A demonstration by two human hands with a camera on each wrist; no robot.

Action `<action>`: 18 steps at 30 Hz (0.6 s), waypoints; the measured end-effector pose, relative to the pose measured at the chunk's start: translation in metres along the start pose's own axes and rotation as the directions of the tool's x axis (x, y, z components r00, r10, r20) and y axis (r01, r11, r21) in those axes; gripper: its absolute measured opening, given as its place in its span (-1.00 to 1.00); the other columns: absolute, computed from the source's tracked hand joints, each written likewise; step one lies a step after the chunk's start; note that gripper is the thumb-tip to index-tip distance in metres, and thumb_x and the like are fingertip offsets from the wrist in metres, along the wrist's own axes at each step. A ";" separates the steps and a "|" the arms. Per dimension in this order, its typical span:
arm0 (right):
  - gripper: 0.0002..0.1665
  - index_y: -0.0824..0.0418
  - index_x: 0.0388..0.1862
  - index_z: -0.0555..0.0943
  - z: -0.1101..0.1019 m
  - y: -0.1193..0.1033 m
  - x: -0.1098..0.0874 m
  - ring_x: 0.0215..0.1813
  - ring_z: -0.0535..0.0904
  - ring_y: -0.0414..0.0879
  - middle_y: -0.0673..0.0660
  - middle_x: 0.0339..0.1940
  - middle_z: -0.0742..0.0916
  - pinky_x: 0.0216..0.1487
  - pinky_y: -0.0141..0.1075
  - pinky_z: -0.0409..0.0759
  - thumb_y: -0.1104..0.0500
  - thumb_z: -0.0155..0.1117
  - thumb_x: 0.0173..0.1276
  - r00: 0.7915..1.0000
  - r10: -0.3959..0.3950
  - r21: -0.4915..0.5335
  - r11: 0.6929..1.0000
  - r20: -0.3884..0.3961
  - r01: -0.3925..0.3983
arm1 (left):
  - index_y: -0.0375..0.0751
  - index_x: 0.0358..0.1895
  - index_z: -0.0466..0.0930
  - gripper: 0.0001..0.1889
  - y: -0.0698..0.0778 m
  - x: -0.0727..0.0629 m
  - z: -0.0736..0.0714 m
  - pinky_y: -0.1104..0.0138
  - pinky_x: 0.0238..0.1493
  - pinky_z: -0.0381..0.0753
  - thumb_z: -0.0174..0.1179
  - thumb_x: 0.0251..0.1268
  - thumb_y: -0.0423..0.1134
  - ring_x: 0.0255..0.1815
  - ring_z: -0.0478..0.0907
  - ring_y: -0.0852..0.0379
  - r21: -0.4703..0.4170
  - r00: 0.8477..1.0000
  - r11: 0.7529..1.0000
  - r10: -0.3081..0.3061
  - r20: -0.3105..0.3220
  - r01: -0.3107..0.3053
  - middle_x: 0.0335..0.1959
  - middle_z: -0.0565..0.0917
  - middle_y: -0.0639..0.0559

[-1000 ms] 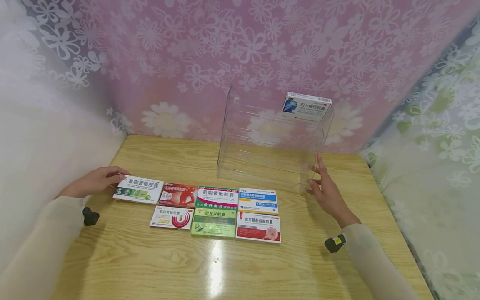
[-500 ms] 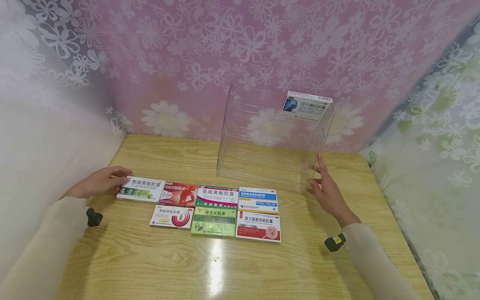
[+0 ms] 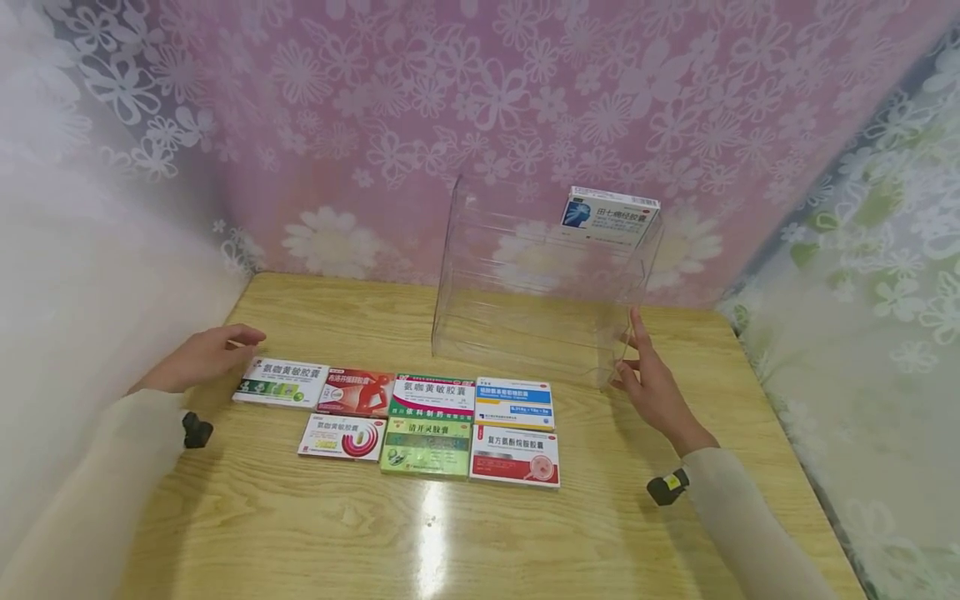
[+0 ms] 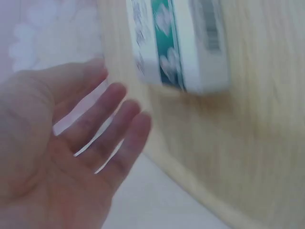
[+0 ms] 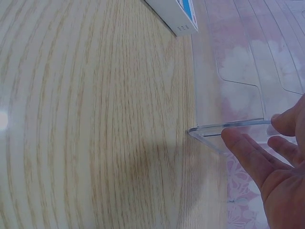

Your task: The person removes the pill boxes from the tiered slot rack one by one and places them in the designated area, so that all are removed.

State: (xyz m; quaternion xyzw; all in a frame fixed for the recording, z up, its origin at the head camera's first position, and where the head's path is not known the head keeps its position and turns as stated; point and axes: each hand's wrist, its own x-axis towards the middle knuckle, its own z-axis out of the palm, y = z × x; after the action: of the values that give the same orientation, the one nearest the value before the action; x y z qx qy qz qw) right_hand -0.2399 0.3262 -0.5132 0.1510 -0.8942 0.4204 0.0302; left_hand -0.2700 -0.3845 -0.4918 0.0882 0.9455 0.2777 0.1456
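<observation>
In the head view my left hand (image 3: 197,358) hovers at the left end of a white and green medicine box (image 3: 281,383). The left wrist view shows its fingers loosely extended, apart from the box (image 4: 178,47). My right hand (image 3: 660,400) pinches the right side panel of a clear tiered plastic display rack (image 3: 517,333). Its fingers lie on both sides of that panel in the right wrist view. A white and blue medicine box (image 3: 611,218) stands in the rack's top tier at the right.
Beside the white and green box lie red (image 3: 356,392), green and white (image 3: 431,398) and blue and white (image 3: 514,404) boxes. The nearer row has white and pink (image 3: 341,437), light green (image 3: 426,448) and white and red (image 3: 515,457) boxes. A floral curtain hangs behind the table (image 3: 337,533).
The white and green box has slid slightly right, against the row. My left hand has let go and lifted slightly away. The right hand stays on the rack.
</observation>
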 end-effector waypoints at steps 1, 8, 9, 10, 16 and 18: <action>0.14 -0.31 0.82 -0.46 0.000 0.000 0.000 0.28 0.65 0.52 0.53 0.71 0.23 0.06 0.09 0.82 0.37 0.01 0.76 1.000 0.002 -0.001 1.000 0.000 -0.002 | -0.41 0.56 0.40 -0.49 0.005 0.002 0.000 -0.27 0.27 0.64 0.01 0.82 -0.12 0.41 0.51 -0.48 0.006 1.000 1.000 0.008 -0.014 -0.008 0.47 0.50 -0.50; 0.14 -0.30 0.82 -0.47 0.001 0.002 -0.001 0.29 0.65 0.54 0.53 0.72 0.24 0.07 0.11 0.82 0.38 0.00 0.76 1.000 0.005 -0.002 1.000 0.005 -0.005 | -0.33 0.52 0.48 -0.48 0.059 0.022 0.005 -0.40 0.36 0.49 -0.01 0.83 -0.01 0.48 0.42 -0.44 0.006 0.985 0.996 0.089 -0.145 -0.089 0.52 0.48 -0.43; 0.14 -0.32 0.82 -0.47 0.001 0.002 -0.001 0.29 0.65 0.54 0.53 0.72 0.24 0.06 0.10 0.82 0.38 0.00 0.76 1.000 0.006 -0.005 1.000 0.004 -0.006 | -0.31 0.52 0.48 -0.48 0.071 0.026 0.005 -0.40 0.38 0.48 -0.01 0.83 -0.01 0.48 0.42 -0.44 -0.004 0.982 0.995 0.094 -0.164 -0.096 0.53 0.48 -0.42; 0.15 -0.33 0.82 -0.47 0.001 0.003 -0.001 0.29 0.65 0.54 0.53 0.72 0.24 0.06 0.09 0.82 0.37 0.00 0.76 1.000 0.008 -0.008 1.000 0.005 -0.008 | -0.30 0.51 0.50 -0.49 0.083 0.029 0.004 -0.40 0.40 0.47 -0.01 0.83 0.00 0.49 0.42 -0.44 -0.002 0.977 0.994 0.107 -0.186 -0.109 0.53 0.48 -0.41; 0.15 -0.36 0.81 -0.47 0.000 0.002 -0.001 0.28 0.66 0.54 0.53 0.72 0.23 0.05 0.10 0.82 0.37 -0.01 0.77 1.000 0.010 -0.015 1.000 0.005 -0.010 | -0.24 0.46 0.57 -0.57 0.156 0.053 0.000 -0.25 0.49 0.47 0.05 0.81 -0.07 0.46 0.48 -0.31 -0.010 0.927 0.976 0.202 -0.316 -0.216 0.49 0.53 -0.31; 0.15 -0.37 0.81 -0.47 -0.001 0.001 -0.001 0.29 0.65 0.54 0.53 0.72 0.23 0.06 0.11 0.82 0.37 -0.01 0.77 1.000 0.015 -0.015 1.000 0.006 -0.015 | -0.21 0.44 0.59 -0.59 0.180 0.061 -0.002 -0.21 0.48 0.49 0.07 0.80 -0.08 0.43 0.50 -0.27 -0.007 0.910 0.967 0.238 -0.340 -0.256 0.47 0.55 -0.27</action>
State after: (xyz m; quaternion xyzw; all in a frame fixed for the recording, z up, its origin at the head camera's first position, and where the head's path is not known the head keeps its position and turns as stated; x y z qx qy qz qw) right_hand -0.2389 0.3275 -0.5135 0.1453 -0.8984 0.4136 0.0257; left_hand -0.3130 -0.2208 -0.4044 0.1546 0.9302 0.3289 -0.0520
